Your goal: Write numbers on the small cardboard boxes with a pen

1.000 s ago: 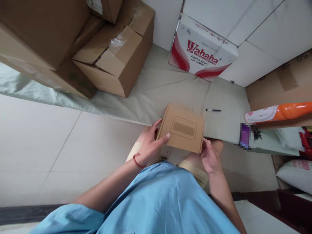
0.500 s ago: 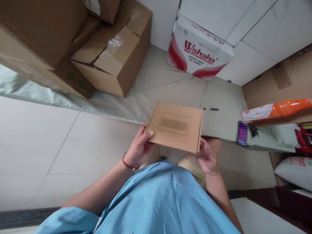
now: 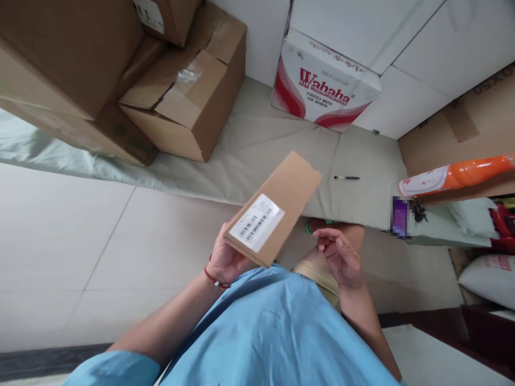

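A flat brown cardboard box [image 3: 295,187] is tilted over my lap, its face with a white barcode label [image 3: 257,222] turned up toward me. My left hand [image 3: 227,254] grips the box by its lower left end; most of those fingers are hidden behind it. My right hand [image 3: 340,257] is off the box, a little to its right, with the fingers apart and loosely curved and nothing in them.
Ahead is a cloth-covered bench [image 3: 257,128] bearing large cardboard cartons [image 3: 173,96] on the left, a white-and-red Wahaha water carton [image 3: 322,86] at the back and a pen [image 3: 346,177]. An orange-capped bottle [image 3: 454,176], a blurred purple item [image 3: 399,217] and keys [image 3: 418,209] lie right.
The box has been turned in my left hand, from its printed outline face to the side with the barcode label. My right hand has let go of its right edge.
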